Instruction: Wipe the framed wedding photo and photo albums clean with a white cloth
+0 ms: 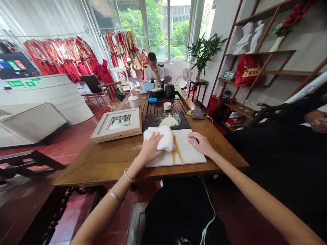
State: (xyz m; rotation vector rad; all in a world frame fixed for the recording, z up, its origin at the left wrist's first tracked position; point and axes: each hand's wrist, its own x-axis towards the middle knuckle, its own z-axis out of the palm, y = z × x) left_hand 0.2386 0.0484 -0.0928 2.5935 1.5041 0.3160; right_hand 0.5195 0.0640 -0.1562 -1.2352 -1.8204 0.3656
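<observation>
My left hand [150, 149] is closed on a bunched white cloth [166, 137], with the fingers over its top and near side. The cloth lies on a white board [190, 154] near the table's front edge. Beside it, a yellow two-legged tool [175, 149] lies flat on the board; its upper end is close to the cloth. My right hand [201, 143] rests at the board's right side, fingers stretched out and slightly bent, with a ring on one. I see nothing held in it. Behind the board lies a dark photo panel [166, 120] with a pale dress pictured on it.
A framed photo [120, 123] lies on the table [89, 163] at left, near a lidded white mug [133, 101]. A white cup [167, 106] stands on the slatted tea tray. One person [154, 71] sits at the far end; another person's hand [318, 120] shows at right.
</observation>
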